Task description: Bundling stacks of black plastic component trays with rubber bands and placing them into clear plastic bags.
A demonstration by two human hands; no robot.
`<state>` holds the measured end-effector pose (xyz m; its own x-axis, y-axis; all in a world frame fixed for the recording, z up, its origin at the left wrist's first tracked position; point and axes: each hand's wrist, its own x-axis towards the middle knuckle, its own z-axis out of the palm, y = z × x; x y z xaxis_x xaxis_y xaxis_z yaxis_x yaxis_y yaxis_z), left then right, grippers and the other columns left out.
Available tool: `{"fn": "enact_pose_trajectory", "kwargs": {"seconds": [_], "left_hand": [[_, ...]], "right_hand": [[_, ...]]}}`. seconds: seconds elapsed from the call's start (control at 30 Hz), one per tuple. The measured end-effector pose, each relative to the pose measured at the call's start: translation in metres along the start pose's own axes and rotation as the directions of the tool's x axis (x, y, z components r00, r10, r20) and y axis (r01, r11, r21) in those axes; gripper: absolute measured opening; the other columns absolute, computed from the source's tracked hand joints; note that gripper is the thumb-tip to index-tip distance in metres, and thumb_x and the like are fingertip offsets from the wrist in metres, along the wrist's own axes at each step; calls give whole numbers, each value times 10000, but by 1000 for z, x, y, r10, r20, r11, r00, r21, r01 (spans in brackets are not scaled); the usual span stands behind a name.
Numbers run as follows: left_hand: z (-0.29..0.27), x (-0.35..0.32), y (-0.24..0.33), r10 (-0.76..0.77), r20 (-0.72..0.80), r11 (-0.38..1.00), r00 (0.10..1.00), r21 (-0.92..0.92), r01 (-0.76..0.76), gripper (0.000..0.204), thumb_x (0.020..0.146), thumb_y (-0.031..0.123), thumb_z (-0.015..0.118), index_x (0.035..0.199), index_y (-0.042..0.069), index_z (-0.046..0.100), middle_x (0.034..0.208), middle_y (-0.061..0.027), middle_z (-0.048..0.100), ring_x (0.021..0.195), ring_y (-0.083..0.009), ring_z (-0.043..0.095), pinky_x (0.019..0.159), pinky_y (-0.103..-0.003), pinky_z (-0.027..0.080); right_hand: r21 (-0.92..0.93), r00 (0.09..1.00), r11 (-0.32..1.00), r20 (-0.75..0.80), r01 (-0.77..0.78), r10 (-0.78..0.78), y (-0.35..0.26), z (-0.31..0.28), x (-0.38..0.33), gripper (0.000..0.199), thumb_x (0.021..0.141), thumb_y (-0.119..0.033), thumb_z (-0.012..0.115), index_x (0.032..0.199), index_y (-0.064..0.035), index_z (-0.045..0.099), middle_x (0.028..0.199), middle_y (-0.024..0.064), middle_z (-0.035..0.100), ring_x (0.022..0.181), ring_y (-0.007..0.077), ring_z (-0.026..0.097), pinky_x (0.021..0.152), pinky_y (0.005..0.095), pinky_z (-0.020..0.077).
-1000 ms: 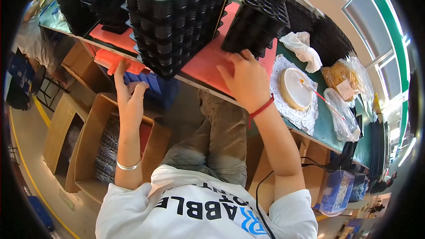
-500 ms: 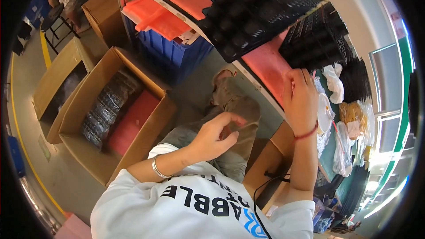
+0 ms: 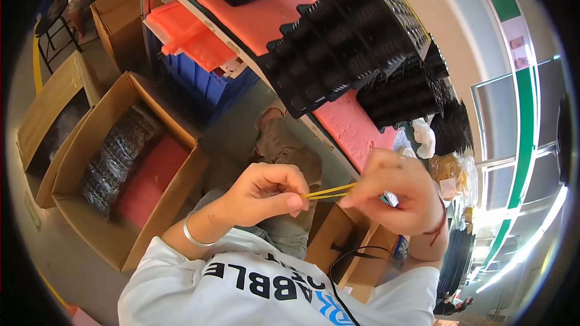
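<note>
A thin yellow rubber band (image 3: pixel 329 192) is stretched between my two hands in front of my chest. My left hand (image 3: pixel 266 192) pinches one end between thumb and fingers. The other end is gripped by the fingertips of my right hand (image 3: pixel 396 193). Beyond the hands, a tall stack of black plastic trays (image 3: pixel 344 42) stands on a bench topped with a pink foam sheet (image 3: pixel 347 127), the nearest surface to my right hand.
An open cardboard box (image 3: pixel 160 217) on the left holds plastic-wrapped dark packs (image 3: pixel 118 160). Behind it are a blue crate (image 3: pixel 202 81) with red-orange sheets (image 3: pixel 190 33) and another carton (image 3: pixel 124 21). More black trays (image 3: pixel 402 93) and a bag of yellowish items (image 3: pixel 450 175) line the right side.
My right hand has come back from the bench toward my left hand. The yellow band now shows stretched between them. My view has shifted, moving the boxes leftward.
</note>
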<state>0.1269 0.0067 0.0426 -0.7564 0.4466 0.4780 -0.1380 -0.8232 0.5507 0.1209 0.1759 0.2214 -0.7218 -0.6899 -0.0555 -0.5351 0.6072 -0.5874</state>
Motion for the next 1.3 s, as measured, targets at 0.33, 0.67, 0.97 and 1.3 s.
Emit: {"fn": "enact_pose_trajectory", "kwargs": {"seconds": [0.33, 0.67, 0.97, 1.3], "left_hand": [[-10, 21, 19, -200, -300, 979, 933, -100, 178, 271, 902, 193, 480, 1123, 49, 419, 643, -51, 558, 480, -32, 388, 434, -172, 251], [-39, 51, 2, -141, -562, 982, 815, 28, 189, 272, 920, 268, 488, 1045, 27, 500, 615, 1, 433, 481, -63, 419, 436, -189, 283], [-33, 57, -8, 2, -558, 973, 830, 192, 127, 205, 953, 212, 419, 885, 34, 496, 575, 19, 404, 467, -63, 405, 429, -204, 295], [-20, 51, -10, -84, -557, 945, 826, 218, 244, 255, 945, 211, 412, 808, 15, 500, 587, -13, 454, 508, -76, 452, 491, -229, 349]], "right_hand": [[-665, 952, 713, -10, 222, -306, 2, 2, 17, 280, 717, -45, 637, 991, 15, 637, 748, 49, 529, 490, 109, 464, 370, 223, 327], [-880, 849, 368, 70, 299, -523, 30, 47, 40, 199, 644, -19, 660, 836, 34, 666, 901, 56, 562, 486, 101, 426, 368, 206, 332], [-907, 844, 316, 76, 280, -530, 36, 34, 39, 143, 663, -8, 655, 798, 39, 669, 972, 92, 596, 474, 94, 431, 382, 204, 347], [-910, 821, 270, 118, 315, -559, 39, 17, 41, 113, 676, -1, 649, 784, 16, 677, 995, 114, 602, 460, 90, 462, 411, 186, 373]]}}
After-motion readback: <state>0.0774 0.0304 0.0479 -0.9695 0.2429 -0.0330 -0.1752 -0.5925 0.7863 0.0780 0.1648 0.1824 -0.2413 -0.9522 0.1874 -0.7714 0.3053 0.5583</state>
